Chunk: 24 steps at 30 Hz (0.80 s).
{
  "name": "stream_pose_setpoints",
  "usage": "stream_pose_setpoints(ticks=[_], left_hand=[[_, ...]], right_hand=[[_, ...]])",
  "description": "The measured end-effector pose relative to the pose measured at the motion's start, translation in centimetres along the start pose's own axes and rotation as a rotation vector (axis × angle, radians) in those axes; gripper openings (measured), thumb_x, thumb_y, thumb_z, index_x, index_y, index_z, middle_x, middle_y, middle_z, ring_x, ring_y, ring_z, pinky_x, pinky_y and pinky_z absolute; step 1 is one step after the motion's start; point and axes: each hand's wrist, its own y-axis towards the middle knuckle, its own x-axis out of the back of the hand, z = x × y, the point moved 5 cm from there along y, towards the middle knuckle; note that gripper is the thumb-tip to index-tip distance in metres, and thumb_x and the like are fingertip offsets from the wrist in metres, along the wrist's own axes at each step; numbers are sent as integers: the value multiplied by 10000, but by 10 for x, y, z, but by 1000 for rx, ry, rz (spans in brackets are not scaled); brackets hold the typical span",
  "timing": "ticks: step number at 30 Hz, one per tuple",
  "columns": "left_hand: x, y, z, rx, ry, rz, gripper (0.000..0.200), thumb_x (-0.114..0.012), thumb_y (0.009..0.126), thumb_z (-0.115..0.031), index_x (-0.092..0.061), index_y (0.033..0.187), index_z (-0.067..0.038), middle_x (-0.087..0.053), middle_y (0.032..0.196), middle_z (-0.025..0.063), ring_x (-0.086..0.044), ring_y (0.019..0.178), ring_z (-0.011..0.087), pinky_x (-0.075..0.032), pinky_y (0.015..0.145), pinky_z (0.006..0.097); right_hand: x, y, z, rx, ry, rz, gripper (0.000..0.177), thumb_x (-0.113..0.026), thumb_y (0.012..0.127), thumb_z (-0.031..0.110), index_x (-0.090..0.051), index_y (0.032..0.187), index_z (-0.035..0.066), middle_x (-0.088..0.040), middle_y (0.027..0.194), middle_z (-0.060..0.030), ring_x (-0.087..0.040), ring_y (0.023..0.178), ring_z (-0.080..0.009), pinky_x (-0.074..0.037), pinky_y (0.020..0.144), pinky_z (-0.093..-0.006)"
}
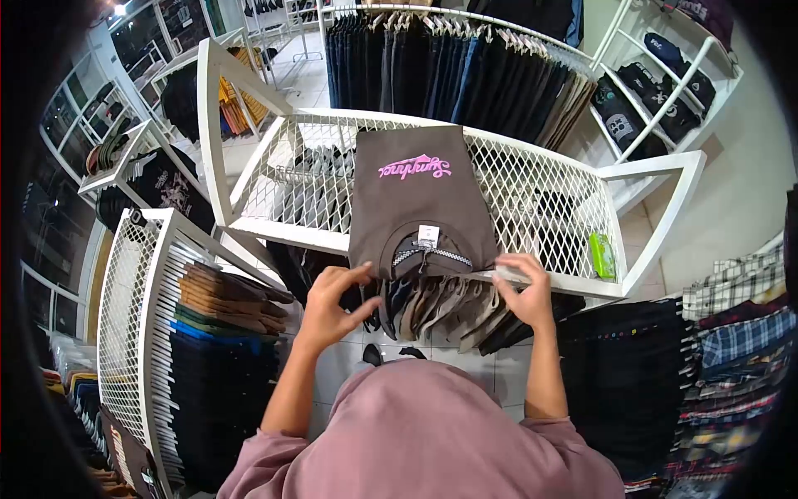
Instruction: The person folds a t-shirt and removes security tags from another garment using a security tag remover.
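Note:
A folded brown shirt (424, 195) with pink lettering lies on the white mesh rack (324, 121), its collar and white tag (428, 234) toward me. At the shirt's near left corner is my left hand (337, 308), thumb and fingers apart, the fingertips beside the fabric. My right hand (525, 287) is by the near right corner, also with thumb and fingers spread, holding nothing that I can see.
Trousers (440, 66) hang on a rail beyond the rack. A green packet (602, 255) lies at the mesh's right end. More hanging clothes (224, 374) stand at the left, and plaid shirts (748, 341) at the right. Caps and dark shirts fill shelves at the upper right.

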Motion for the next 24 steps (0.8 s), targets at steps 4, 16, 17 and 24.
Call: stream_pose_setpoints(ticks=[4, 16, 17, 24], left_hand=[[-2, -9, 33, 489, -193, -485, 450, -764, 910, -221, -643, 1278, 8, -734, 1004, 163, -696, 905, 265, -524, 852, 355], [-54, 1, 76, 736, -822, -573, 384, -809, 892, -166, -519, 1121, -61, -593, 851, -24, -549, 740, 48, -415, 641, 201], [-53, 0, 74, 740, -822, -577, 384, -809, 892, -166, -519, 1121, -61, -593, 851, -24, -549, 740, 48, -415, 641, 201], [-55, -8, 65, 856, -1039, -460, 471, -831, 862, -186, -530, 1202, -61, -648, 896, -35, -596, 791, 41, -436, 667, 211]], right_hand=[[-1, 20, -20, -194, -5, -291, 209, -755, 890, 139, -733, 1036, -9, -706, 949, -131, -673, 832, -239, -521, 769, -346], [-59, 79, -55, -406, -540, -162, 322, -716, 890, 419, -742, 954, 104, -649, 1021, -110, -590, 1040, -312, -429, 946, -468], [-62, 80, -64, -422, -499, -92, 268, -704, 903, 364, -711, 989, 110, -637, 1070, -103, -589, 1045, -316, -428, 944, -473], [-81, 83, 29, -92, -114, 111, 429, -769, 870, 303, -655, 1249, 137, -663, 1095, -82, -607, 1116, -270, -412, 1017, -441]])
